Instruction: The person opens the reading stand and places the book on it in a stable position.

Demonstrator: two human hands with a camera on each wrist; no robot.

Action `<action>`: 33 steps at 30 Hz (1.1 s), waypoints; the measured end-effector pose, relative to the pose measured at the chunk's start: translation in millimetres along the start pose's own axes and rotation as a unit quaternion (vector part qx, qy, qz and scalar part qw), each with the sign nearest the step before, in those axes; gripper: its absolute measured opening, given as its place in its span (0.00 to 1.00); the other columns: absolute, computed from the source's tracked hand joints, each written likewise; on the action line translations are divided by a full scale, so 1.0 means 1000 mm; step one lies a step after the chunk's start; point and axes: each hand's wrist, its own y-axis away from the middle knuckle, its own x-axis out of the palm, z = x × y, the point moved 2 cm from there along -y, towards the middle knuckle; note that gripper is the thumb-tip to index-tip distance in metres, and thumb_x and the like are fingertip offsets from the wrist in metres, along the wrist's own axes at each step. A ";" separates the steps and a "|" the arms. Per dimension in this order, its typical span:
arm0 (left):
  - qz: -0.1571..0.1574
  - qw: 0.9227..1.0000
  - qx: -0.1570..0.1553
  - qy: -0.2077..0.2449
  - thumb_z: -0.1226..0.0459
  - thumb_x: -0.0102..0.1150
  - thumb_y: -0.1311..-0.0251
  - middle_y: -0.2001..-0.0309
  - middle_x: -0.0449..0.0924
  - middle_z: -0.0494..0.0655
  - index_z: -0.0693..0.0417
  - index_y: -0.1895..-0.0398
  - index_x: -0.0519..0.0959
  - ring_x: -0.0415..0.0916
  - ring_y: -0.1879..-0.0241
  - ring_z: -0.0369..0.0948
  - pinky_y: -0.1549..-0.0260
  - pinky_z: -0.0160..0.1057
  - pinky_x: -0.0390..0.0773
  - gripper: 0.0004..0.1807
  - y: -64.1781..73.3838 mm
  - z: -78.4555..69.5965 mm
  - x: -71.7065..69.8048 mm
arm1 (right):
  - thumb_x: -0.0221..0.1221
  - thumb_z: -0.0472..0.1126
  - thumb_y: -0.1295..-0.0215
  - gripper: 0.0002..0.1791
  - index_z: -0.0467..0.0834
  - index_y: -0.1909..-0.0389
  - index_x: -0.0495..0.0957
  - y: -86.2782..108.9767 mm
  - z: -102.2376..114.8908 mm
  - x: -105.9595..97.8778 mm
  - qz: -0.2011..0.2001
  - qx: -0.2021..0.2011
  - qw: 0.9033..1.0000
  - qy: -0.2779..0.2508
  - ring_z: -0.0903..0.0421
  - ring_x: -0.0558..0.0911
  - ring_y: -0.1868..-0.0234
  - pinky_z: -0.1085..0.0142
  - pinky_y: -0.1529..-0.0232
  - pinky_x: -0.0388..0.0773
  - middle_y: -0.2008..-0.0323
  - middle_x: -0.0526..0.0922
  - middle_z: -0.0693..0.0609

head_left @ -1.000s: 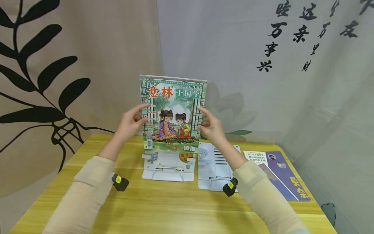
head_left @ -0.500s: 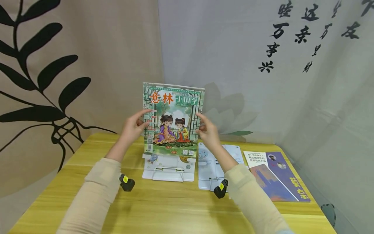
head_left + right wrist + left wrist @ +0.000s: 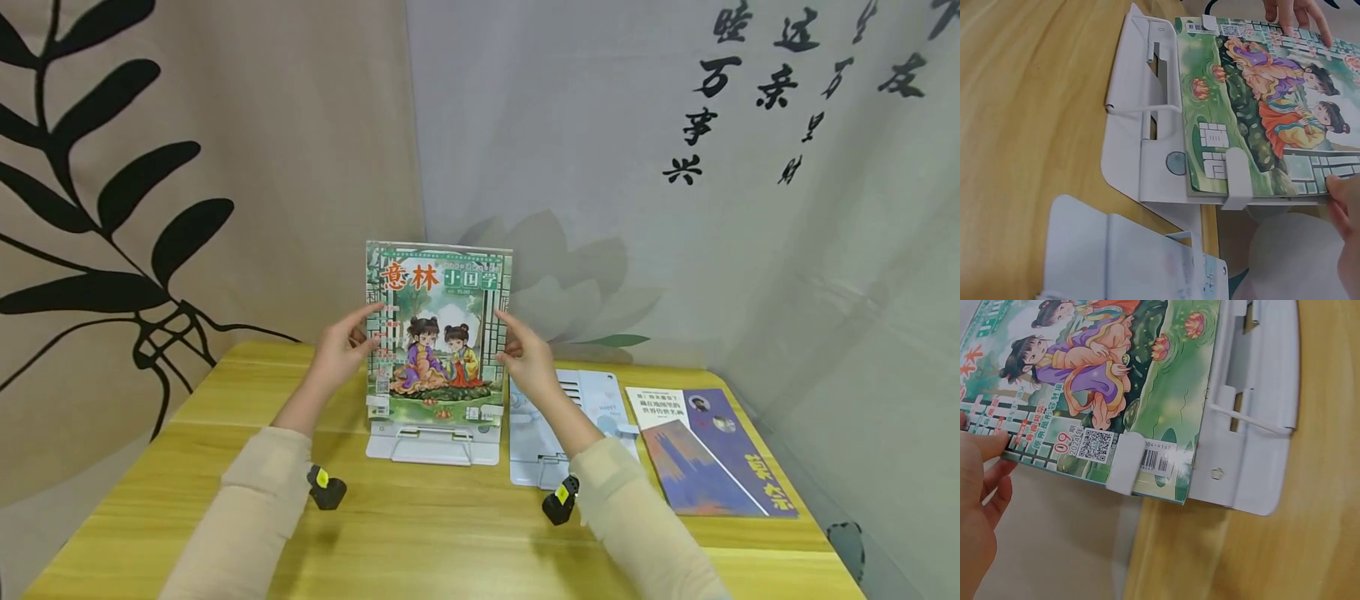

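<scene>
A green illustrated magazine (image 3: pixel 438 333) with two cartoon children on its cover stands upright, leaning back on a white book stand (image 3: pixel 378 447). My left hand (image 3: pixel 337 357) pinches its left edge about midway up. On the opposite edge, my right hand (image 3: pixel 531 362) pinches it between thumb and fingers. White clips on the stand lap over the front of the lower cover: one clip (image 3: pixel 1125 464) near the barcode in the left wrist view, another clip (image 3: pixel 1239 178) by the right edge in the right wrist view. The magazine hides most of the stand's back plate.
A second white stand (image 3: pixel 527 450) lies flat to the right, partly behind my right forearm. Further right, a purple and white book (image 3: pixel 750 442) lies near the edge of the wooden table (image 3: pixel 420 533). A printed curtain (image 3: pixel 525 125) hangs behind.
Both hands have lowered the magazine onto the stand. Its bottom edge now sits lower, covering the rocket and moon pictures, and the stand's clips lap over its cover.
</scene>
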 end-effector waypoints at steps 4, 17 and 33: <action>-0.003 1.000 -0.001 -0.009 0.76 0.62 0.44 0.54 0.75 0.55 0.41 0.31 0.66 0.70 0.72 0.45 0.78 0.34 0.74 0.38 0.007 0.005 0.003 | 0.66 0.23 0.49 0.44 0.54 0.31 0.66 0.007 -0.002 0.004 0.013 0.018 1.000 0.008 0.55 0.78 0.64 0.65 0.62 0.79 0.49 0.76 0.46; -0.013 1.000 -0.015 0.010 0.77 0.64 0.46 0.42 0.70 0.57 0.44 0.31 0.67 0.71 0.72 0.44 0.77 0.32 0.75 0.39 0.023 0.019 0.009 | 0.66 0.24 0.47 0.46 0.55 0.29 0.63 0.026 -0.004 0.014 0.020 0.050 0.998 0.022 0.54 0.80 0.64 0.65 0.61 0.79 0.43 0.75 0.44; 0.008 0.999 -0.037 -0.005 0.72 0.63 0.43 0.58 0.73 0.55 0.49 0.30 0.65 0.74 0.65 0.47 0.69 0.36 0.79 0.36 0.027 0.018 0.008 | 0.67 0.26 0.47 0.48 0.54 0.27 0.58 0.034 -0.003 0.016 0.036 0.053 0.995 0.080 0.56 0.80 0.65 0.70 0.66 0.79 0.50 0.76 0.45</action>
